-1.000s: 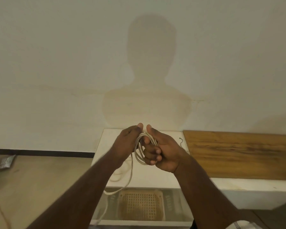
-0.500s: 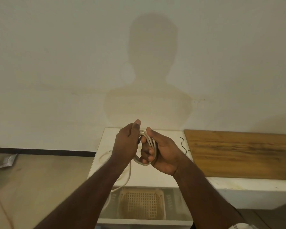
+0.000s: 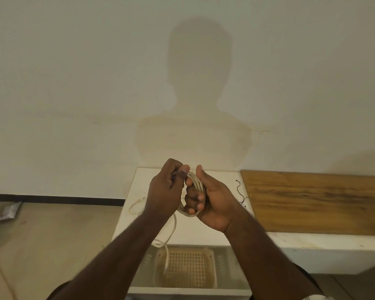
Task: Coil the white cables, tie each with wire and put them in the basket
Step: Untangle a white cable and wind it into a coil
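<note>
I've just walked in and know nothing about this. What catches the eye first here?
Two hands meet mid-picture: the right hand grips a coil of white cable, and the left hand pinches the strand beside it, whose loose tail hangs toward a basket below. Behind, a person's shadow fills the pale wall, and a wooden board lies at right.

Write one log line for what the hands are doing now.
step: coiling | right hand: grips white cable coil | left hand: pinches cable | basket: below, cable tail dangling over it
</note>
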